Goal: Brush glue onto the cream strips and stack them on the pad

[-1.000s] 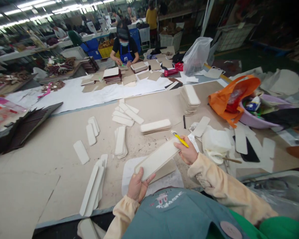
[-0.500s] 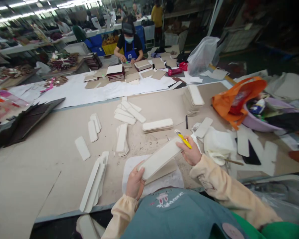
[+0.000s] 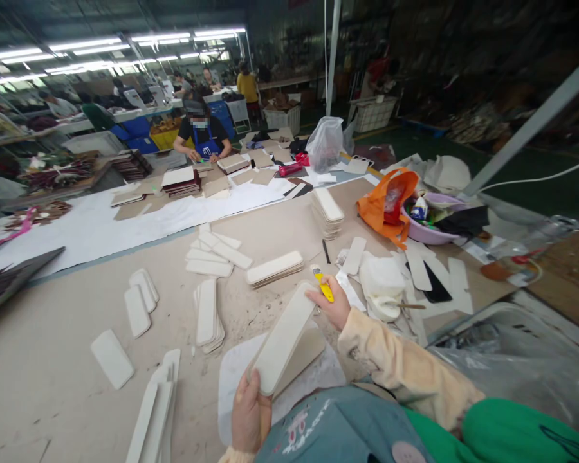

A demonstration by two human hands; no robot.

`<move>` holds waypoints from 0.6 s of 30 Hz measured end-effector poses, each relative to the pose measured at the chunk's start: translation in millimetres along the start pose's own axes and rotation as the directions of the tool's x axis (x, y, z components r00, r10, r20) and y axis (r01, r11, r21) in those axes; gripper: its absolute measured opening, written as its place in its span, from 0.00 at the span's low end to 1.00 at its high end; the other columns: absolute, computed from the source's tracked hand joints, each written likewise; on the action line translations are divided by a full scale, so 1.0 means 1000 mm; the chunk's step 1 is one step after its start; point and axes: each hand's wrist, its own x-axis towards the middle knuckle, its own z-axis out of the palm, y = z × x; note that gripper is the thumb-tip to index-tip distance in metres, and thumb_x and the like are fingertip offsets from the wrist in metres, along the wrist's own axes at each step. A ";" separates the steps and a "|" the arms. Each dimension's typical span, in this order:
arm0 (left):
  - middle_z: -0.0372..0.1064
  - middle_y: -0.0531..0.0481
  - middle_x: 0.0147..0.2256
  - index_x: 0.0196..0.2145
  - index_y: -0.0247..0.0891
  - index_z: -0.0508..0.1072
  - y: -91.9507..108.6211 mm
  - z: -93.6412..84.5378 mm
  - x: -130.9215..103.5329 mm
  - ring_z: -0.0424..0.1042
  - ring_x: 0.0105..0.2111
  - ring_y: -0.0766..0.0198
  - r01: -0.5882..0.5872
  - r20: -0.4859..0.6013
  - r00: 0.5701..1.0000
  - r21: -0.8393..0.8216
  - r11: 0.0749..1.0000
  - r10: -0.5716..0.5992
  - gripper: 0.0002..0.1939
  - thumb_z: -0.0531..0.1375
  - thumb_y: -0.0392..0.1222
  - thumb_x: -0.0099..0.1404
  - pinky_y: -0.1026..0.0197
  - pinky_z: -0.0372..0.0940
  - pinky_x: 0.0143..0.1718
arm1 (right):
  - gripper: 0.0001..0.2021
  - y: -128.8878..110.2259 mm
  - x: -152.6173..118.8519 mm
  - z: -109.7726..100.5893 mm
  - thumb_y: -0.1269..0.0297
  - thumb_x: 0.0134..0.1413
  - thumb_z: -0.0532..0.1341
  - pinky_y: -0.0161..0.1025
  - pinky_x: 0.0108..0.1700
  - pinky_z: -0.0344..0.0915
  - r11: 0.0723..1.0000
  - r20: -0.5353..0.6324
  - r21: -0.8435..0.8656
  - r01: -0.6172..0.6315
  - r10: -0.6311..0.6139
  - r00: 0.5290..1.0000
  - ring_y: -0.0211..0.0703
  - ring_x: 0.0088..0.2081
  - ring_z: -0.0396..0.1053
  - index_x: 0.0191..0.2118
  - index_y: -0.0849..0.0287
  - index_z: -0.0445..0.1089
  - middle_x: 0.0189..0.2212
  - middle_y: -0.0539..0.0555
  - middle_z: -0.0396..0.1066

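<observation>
A long off-white panel with rounded corners (image 3: 287, 337) is held at a slant above the table. My left hand (image 3: 251, 411) grips its near end, thumb on top. At the far end, my right hand (image 3: 335, 305) pinches the panel and also holds a small yellow-handled tool (image 3: 326, 289) with a metal-looking tip; its exact kind is unclear. Under the panel lie a beige piece (image 3: 303, 360) and a white sheet (image 3: 229, 373). A neat stack of similar panels (image 3: 275, 269) sits beyond my hands, and a fanned pile (image 3: 206, 312) lies to its left.
More panels (image 3: 149, 418) lie at the near left. A taller stack (image 3: 328, 209) stands at the back, near an orange bag (image 3: 390, 202) and a purple basin (image 3: 434, 231). A crumpled white cloth (image 3: 381, 280) lies right of my hands. A co-worker (image 3: 202, 135) sits across the table.
The camera view has swung right and tilted up, so the table's things appear farther left. Both hands keep hold of the panel, which now slants more steeply in view.
</observation>
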 end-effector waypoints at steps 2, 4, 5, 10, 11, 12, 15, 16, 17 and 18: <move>0.77 0.46 0.45 0.52 0.43 0.70 -0.002 0.000 0.000 0.74 0.49 0.53 0.008 0.007 1.000 -0.011 1.000 -0.008 0.25 0.66 0.45 0.57 0.55 0.69 0.51 | 0.21 0.001 0.001 -0.001 0.58 0.38 0.69 0.33 0.27 0.52 0.996 -0.002 -0.058 0.064 -0.064 0.998 0.34 0.23 0.52 0.34 0.52 0.56 0.21 0.40 0.54; 0.77 0.46 0.44 0.52 0.42 0.71 -0.003 0.001 -0.001 0.73 0.49 0.54 0.017 0.010 1.000 -0.028 0.999 -0.017 0.24 0.66 0.45 0.57 0.55 0.68 0.51 | 0.19 0.001 0.001 -0.003 0.57 0.41 0.67 0.33 0.27 0.52 0.991 0.000 -0.091 0.095 -0.095 0.995 0.34 0.23 0.52 0.34 0.52 0.55 0.21 0.40 0.53; 0.77 0.45 0.44 0.51 0.41 0.72 -0.004 0.002 -0.001 0.73 0.49 0.54 0.020 0.010 1.000 -0.037 0.999 -0.019 0.23 0.66 0.45 0.57 0.54 0.68 0.52 | 0.19 0.001 0.001 -0.004 0.57 0.42 0.67 0.33 0.27 0.52 0.990 -0.001 -0.101 0.101 -0.101 0.995 0.34 0.23 0.51 0.34 0.52 0.55 0.21 0.41 0.53; 0.77 0.43 0.43 0.46 0.37 0.74 -0.006 0.007 -0.004 0.73 0.49 0.52 0.018 0.024 1.000 -0.038 0.999 -0.017 0.19 0.66 0.44 0.57 0.52 0.67 0.52 | 0.20 -0.003 0.002 -0.009 0.55 0.40 0.68 0.34 0.25 0.52 0.989 -0.024 -0.124 0.084 -0.087 0.996 0.35 0.22 0.52 0.33 0.52 0.56 0.21 0.42 0.54; 0.77 0.43 0.43 0.46 0.37 0.74 -0.006 0.008 -0.005 0.73 0.49 0.51 0.015 0.028 1.000 -0.039 0.999 -0.014 0.19 0.66 0.44 0.57 0.51 0.67 0.52 | 0.20 -0.004 0.002 -0.009 0.54 0.39 0.68 0.34 0.24 0.52 0.990 -0.030 -0.117 0.073 -0.077 0.997 0.35 0.22 0.53 0.33 0.51 0.57 0.20 0.42 0.54; 0.77 0.42 0.42 0.45 0.37 0.74 -0.007 0.009 -0.005 0.73 0.49 0.51 0.012 0.033 0.999 -0.045 0.999 -0.011 0.19 0.66 0.45 0.57 0.51 0.67 0.52 | 0.20 -0.004 0.002 -0.010 0.53 0.39 0.68 0.34 0.24 0.52 0.992 -0.038 -0.110 0.061 -0.066 0.997 0.36 0.22 0.53 0.32 0.51 0.57 0.20 0.42 0.55; 0.77 0.43 0.42 0.43 0.37 0.75 -0.008 0.012 -0.006 0.73 0.48 0.52 0.016 0.042 0.999 -0.077 0.997 -0.013 0.16 0.65 0.44 0.57 0.52 0.68 0.51 | 0.21 -0.002 0.003 -0.012 0.53 0.38 0.69 0.35 0.23 0.53 0.995 -0.050 -0.093 0.032 -0.037 0.998 0.37 0.21 0.54 0.32 0.51 0.57 0.19 0.42 0.55; 0.77 0.43 0.42 0.42 0.37 0.76 -0.009 0.013 -0.006 0.73 0.48 0.52 0.019 0.045 0.999 -0.086 0.996 -0.015 0.15 0.65 0.45 0.57 0.52 0.68 0.50 | 0.22 -0.002 0.003 -0.013 0.53 0.37 0.69 0.35 0.23 0.53 0.996 -0.052 -0.089 0.023 -0.028 0.998 0.37 0.21 0.54 0.33 0.50 0.57 0.19 0.42 0.55; 0.77 0.43 0.43 0.41 0.36 0.76 -0.009 0.013 -0.007 0.74 0.48 0.52 0.021 0.048 0.999 -0.092 0.996 -0.017 0.15 0.65 0.45 0.58 0.52 0.68 0.50 | 0.22 -0.001 0.003 -0.014 0.52 0.37 0.70 0.35 0.23 0.54 0.996 -0.050 -0.086 0.013 -0.017 0.999 0.38 0.22 0.55 0.33 0.50 0.56 0.19 0.42 0.56; 0.77 0.42 0.43 0.41 0.36 0.76 -0.009 0.013 -0.007 0.74 0.47 0.52 0.022 0.052 0.999 -0.089 0.996 -0.017 0.15 0.65 0.45 0.58 0.53 0.69 0.48 | 0.23 -0.001 0.003 -0.015 0.52 0.36 0.70 0.36 0.23 0.54 0.996 -0.047 -0.084 0.005 -0.009 0.999 0.38 0.22 0.56 0.33 0.50 0.56 0.19 0.43 0.56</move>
